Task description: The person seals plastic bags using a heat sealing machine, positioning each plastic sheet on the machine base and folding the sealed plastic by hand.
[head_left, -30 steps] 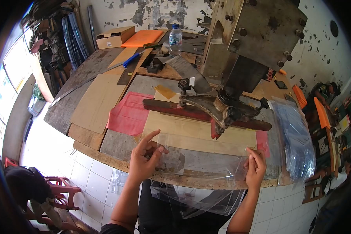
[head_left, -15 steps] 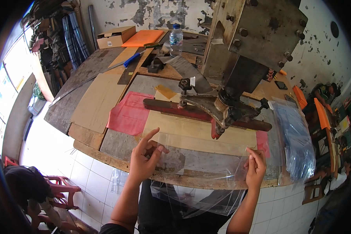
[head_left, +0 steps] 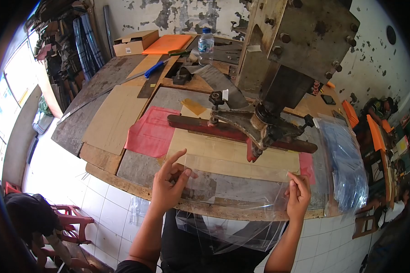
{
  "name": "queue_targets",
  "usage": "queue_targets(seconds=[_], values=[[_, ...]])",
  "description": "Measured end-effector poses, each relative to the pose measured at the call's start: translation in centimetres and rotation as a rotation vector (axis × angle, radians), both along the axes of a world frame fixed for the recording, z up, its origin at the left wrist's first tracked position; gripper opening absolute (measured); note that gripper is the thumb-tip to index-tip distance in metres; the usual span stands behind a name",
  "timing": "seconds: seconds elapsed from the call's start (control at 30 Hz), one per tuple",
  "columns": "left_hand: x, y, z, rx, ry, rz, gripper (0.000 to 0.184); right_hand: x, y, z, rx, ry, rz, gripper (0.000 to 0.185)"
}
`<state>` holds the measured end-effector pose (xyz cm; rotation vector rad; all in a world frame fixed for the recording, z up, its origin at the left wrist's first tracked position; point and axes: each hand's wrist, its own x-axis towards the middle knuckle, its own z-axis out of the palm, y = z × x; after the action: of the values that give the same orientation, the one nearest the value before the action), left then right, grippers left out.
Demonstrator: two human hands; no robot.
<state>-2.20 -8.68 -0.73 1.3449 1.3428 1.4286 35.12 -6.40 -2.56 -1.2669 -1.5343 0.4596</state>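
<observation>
A clear plastic sheet [head_left: 241,193] stretches between my two hands and hangs down over the table's front edge. My left hand [head_left: 169,184] pinches its left corner between thumb and fingers, the index finger pointing up. At the right corner, my right hand [head_left: 299,192] closes its fingertips on the same sheet. The sheet's far edge lies over a cream-coloured board [head_left: 232,157] on the metal bed. Just beyond my hands, a press with a long red-and-dark bar [head_left: 191,124] sits above that board. Pink sheeting [head_left: 151,132] shows at the board's left end.
A stack of clear plastic sheets [head_left: 344,164] lies at the right. Cardboard [head_left: 111,119], a blue-handled cutter [head_left: 156,69], a water bottle [head_left: 206,45] and a box [head_left: 135,43] are further back. One person [head_left: 32,220] is at lower left; another [head_left: 380,113] is at far right.
</observation>
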Motion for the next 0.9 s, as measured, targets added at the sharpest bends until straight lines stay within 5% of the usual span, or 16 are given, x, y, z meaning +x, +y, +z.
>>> queue_targets(seconds=[0.9], values=[[0.26, 0.76, -0.96, -0.004, 0.09, 0.08, 0.043, 0.31, -0.34, 0.12, 0.0, 0.146, 0.011, 0.022]])
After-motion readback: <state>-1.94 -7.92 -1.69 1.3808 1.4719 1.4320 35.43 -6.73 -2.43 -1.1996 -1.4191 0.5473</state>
